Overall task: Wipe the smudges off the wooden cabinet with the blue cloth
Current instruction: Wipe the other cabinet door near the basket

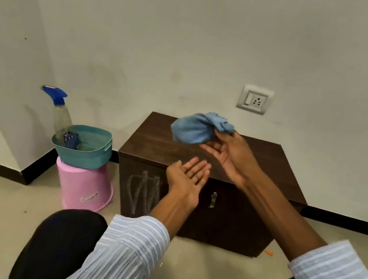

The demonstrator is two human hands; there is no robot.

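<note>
Now your dark wood-grain cabinet (200, 151) sits boxy against the wall, chalky white scribbles (142, 192) on its front. Your pink plastic bucket (84, 186) stands upturned, label unreadable, carrying a perforated teal basket (87, 149). Your right hand (228, 155) pinches the bunched, fuzzy blue cloth (196, 129) above the cabinet top; your left hand (187, 175) is spread, palm up.

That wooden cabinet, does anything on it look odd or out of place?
Yes. The wooden cabinet has whitish chalky scribbles on the left of its front face, like smudges. The blue cloth is bunched above the top, at the right hand, not on them.
</note>
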